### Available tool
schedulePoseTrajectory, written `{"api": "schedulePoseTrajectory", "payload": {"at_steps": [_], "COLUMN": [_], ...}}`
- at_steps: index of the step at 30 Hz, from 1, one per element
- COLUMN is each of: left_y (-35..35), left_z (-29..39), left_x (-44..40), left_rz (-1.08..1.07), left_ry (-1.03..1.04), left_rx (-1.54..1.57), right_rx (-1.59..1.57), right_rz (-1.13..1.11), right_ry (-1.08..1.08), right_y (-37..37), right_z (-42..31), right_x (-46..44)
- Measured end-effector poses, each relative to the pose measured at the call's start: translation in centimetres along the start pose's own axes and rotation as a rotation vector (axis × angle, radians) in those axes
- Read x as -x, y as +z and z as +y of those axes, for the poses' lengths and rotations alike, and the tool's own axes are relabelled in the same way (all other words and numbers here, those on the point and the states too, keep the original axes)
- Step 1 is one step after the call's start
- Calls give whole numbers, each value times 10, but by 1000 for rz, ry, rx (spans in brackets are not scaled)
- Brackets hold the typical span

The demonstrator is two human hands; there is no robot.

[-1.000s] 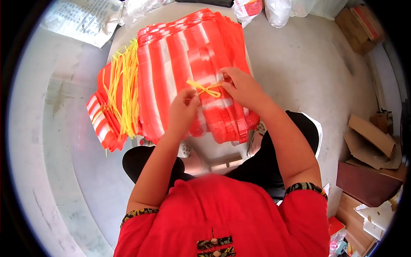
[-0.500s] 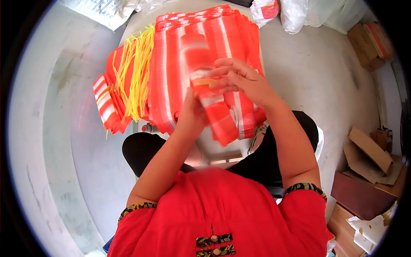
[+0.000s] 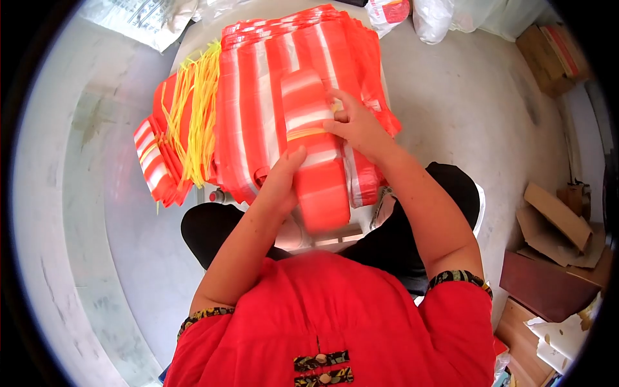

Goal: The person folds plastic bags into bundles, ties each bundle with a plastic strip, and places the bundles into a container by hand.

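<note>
A folded bundle of red-and-white striped plastic bags [image 3: 316,174] stands tilted between my hands, with a yellow tie [image 3: 305,133] around its middle. My left hand [image 3: 284,184] is closed on the bundle's left side, thumb on the front face. At the right edge, my right hand [image 3: 361,129] has curled fingers at the tie, where a bit of yellow shows between them; the fingertips are partly hidden. Behind lies a large stack of the same striped plastic bags [image 3: 251,84]. Loose yellow ties [image 3: 196,122] drape over the stack's left side.
Another tied striped bundle [image 3: 151,158] rests at the far left. A bottle with a red cap [image 3: 216,196] stands under the stack's front edge. White plastic bags [image 3: 429,19] sit at the back. Cardboard boxes [image 3: 548,226] are on the floor at right.
The bundle has turned more upright and come slightly toward me. My right hand's fingers, spread before, have curled in at the tie. My left hand stays on the bundle's left side.
</note>
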State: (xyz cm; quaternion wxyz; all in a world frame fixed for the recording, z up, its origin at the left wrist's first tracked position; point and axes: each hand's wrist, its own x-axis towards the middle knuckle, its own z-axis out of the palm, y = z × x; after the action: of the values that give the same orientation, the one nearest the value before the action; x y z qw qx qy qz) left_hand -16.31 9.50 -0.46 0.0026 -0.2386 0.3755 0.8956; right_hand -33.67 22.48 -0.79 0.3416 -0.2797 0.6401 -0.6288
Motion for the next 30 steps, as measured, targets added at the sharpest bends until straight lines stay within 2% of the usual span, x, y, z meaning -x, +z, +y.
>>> {"api": "schedulePoseTrajectory", "payload": {"at_steps": [1, 4, 5, 8, 10, 14, 17, 23, 26, 29, 30], "left_y": [0, 12, 13, 11, 10, 9, 8, -3, -10, -15, -19], "left_z": [-2, -12, -13, -15, -13, -14, -17, -23, -31, -46, -49], "left_x": [1, 10, 9, 8, 7, 6, 9, 14, 18, 18, 17], "left_rz": [-65, 81, 75, 34, -35, 16, 41, -81, -84, -41, -21], "left_ry": [41, 84, 68, 37, 36, -24, -51, -65, -80, -71, -73], "left_rx": [-21, -277, -262, -241, -260, -278, -331, -259, -270, -246, -266], "right_rx": [-15, 41, 76, 380, 285, 241, 318, 75, 139, 835, 815], "right_rz": [31, 109, 132, 49, 73, 107, 136, 146, 311, 493, 383], "right_ry": [-4, 12, 23, -13, 21, 56, -45, -28, -157, -558, -484], "right_y": [-2, -7, -9, -18, -18, -27, -36, -36, -35, -51, -52], "right_z": [1, -4, -6, -1, -5, -3, 8, 2, -1, 11, 7], "right_x": [-1, 4, 7, 17, 24, 26, 13, 4, -1, -5, -1]}}
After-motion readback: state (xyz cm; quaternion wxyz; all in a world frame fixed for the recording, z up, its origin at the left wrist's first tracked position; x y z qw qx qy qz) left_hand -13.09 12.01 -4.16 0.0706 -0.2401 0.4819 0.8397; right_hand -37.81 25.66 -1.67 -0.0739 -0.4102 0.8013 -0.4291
